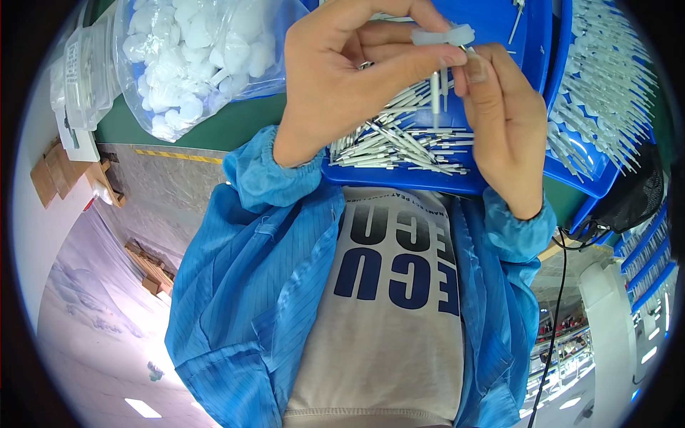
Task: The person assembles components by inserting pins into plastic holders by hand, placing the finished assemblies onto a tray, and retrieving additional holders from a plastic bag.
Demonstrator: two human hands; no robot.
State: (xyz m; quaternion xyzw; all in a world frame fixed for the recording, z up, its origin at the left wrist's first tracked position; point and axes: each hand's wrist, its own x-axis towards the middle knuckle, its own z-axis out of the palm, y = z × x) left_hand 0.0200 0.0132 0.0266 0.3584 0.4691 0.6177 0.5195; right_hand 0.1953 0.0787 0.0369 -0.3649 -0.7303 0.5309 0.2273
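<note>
Left hand (342, 78) and right hand (503, 118) meet fingertip to fingertip, both pinching one small white winged plastic piece with thin stems (442, 43), held just above the blue plastic tray (399, 180). White slender plastic sticks (399, 139) lie heaped in that tray under the hands. Clear plastic bag of white round parts (193, 57) sits left of the tray; a second blue tray of white sticks in rows (599, 93) sits right of it.

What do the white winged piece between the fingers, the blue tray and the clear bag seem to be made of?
White winged piece: probably moulded plastic, matte and slightly translucent. Blue tray: likely rigid plastic, glossy, with a smooth rounded rim. Clear bag: thin plastic film, shiny and creased, its white pieces visible through it.
</note>
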